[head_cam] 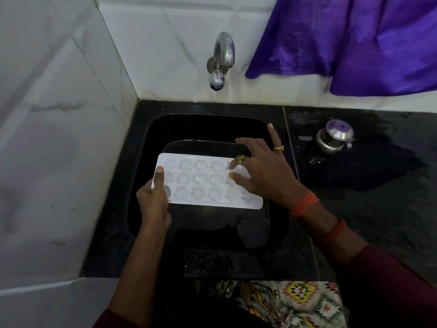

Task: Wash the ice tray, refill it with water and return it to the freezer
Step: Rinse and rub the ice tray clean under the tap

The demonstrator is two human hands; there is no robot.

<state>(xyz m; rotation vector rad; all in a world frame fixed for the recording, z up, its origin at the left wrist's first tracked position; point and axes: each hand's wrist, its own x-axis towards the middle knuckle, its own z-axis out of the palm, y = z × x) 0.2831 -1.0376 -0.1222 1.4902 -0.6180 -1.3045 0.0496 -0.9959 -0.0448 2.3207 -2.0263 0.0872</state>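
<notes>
ice tray (208,183) held level over the black sink (142,209), below the tap (222,60), prob to catch water. left hand (153,200) grasps its left end; right hand (262,171) lies open on the right cells.

Both forearms are bare up to dark maroon sleeves (387,287) that end near the elbows. The right hand (264,171) wears two gold rings (241,159) on separate fingers, and orange-red thread bands (304,204) circle its wrist, with another at four o'clock from them. The left hand (153,197) is unadorned. A geometric-patterned garment (295,301) shows at six o'clock.
</notes>
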